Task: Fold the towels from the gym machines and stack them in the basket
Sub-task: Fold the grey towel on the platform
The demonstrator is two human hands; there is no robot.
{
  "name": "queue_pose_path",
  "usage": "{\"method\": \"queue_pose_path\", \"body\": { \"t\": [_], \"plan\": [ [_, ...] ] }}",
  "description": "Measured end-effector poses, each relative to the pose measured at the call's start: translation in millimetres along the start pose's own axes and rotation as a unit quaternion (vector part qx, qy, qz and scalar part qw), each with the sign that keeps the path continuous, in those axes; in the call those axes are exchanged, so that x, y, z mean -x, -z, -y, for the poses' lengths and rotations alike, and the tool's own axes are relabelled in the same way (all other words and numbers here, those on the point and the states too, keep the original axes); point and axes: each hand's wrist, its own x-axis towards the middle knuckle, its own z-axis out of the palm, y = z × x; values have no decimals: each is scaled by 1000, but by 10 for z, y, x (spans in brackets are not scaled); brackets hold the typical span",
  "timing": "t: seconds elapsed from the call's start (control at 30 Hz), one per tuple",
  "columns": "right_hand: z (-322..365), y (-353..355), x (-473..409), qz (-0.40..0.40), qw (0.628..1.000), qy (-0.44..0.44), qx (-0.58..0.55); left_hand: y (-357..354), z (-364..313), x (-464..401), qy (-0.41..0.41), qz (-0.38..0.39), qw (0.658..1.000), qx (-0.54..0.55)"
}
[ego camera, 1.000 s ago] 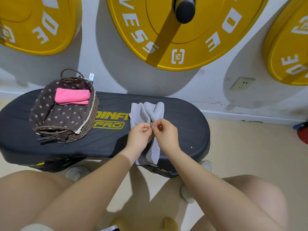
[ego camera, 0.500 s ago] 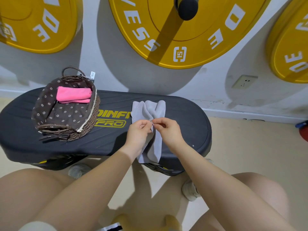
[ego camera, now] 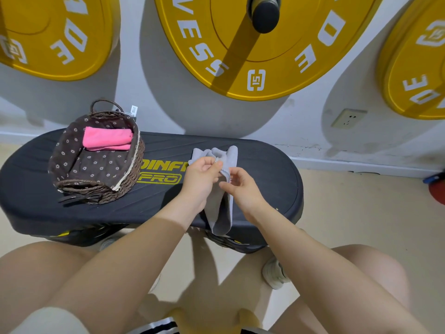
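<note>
Head view, nearest first: bare knees and forearms are seen at the bottom, a shoe (ego camera: 274, 276) on the pale floor under the bench. Both hands are raised over the near edge of the black bench (ego camera: 269, 179). A hemmed edge of the grey towel (ego camera: 220, 213) is pinched between thumb and fingertips of the left hand (ego camera: 199, 182), fingers closed on the cloth. The right hand (ego camera: 243, 189) is held just beside it, thumb and forefinger drawn together at the same edge; whether cloth is actually caught between them cannot be told, though contact with the hem is likely. The towel is bunched, not flat: its lower end is hung over the bench's front edge, its upper part is crumpled on the bench top behind the hands. Step judged: corners or an edge are being found so the grey towel can be opened out, so folding proper is not yet begun. Next move is judged to call for the two hands being drawn apart along the hem to pull the cloth taut, then it being laid flat on the bench and doubled over. Further back and to the left, the wicker basket (ego camera: 125, 186) with its dotted brown liner is stood on the bench, well apart from the hands, and one folded pink towel (ego camera: 107, 138) is already laid inside at its far end. Behind, yellow weight plates (ego camera: 260, 68) are hung on the wall.
</note>
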Motion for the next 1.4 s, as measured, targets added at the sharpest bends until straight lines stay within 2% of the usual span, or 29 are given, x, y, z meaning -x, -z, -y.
{"method": "queue_pose_path", "body": {
  "t": [0.2, 0.27, 0.4, 0.47, 0.57, 0.7, 0.83, 0.9, 0.97, 1.03, 1.1, 1.13, 1.27, 1.33, 1.4],
  "plan": [
    [0, 35, 17, -105, 974, 82, 185, 101, -317, 44, -30, -26, 992, 123],
    [-51, 113, 39, -103, 961, 71, 246, 170, -382, 36, -24, -45, 984, 171],
    [-118, 272, 112, -68, 952, 42, 296, 287, -418, 29, 5, -80, 961, 263],
    [-133, 357, 146, -60, 929, 40, 363, 342, -414, 16, 29, -102, 941, 321],
    [-155, 479, 181, -81, 909, 19, 408, 299, -445, 68, 58, -98, 934, 338],
    [-133, 642, 216, -182, 928, 0, 325, 194, -557, 141, 45, -99, 913, 393],
    [-22, 743, 274, -235, 904, 53, 353, 300, -565, 141, 39, -100, 901, 421],
    [40, 756, 275, -255, 909, 62, 324, 352, -503, 144, 36, -100, 900, 423],
    [80, 749, 242, -267, 931, 44, 244, 401, -449, 141, 35, -111, 897, 426],
    [107, 752, 198, -298, 950, 6, 96, 440, -411, 139, 33, -123, 894, 430],
    [142, 774, 185, -342, 939, -20, -36, 446, -394, 140, 31, -120, 896, 427],
    [155, 794, 187, -360, 931, -12, -57, 438, -395, 148, 29, -114, 897, 427],
    [206, 897, 246, -391, 911, 41, 125, 439, -472, 151, 15, -105, 891, 442],
    [222, 943, 262, -415, 903, 28, 105, 473, -512, 145, 11, -109, 892, 439],
    [250, 962, 232, -433, 901, -10, 20, 477, -512, 148, 16, -111, 893, 435]
  ]
}}
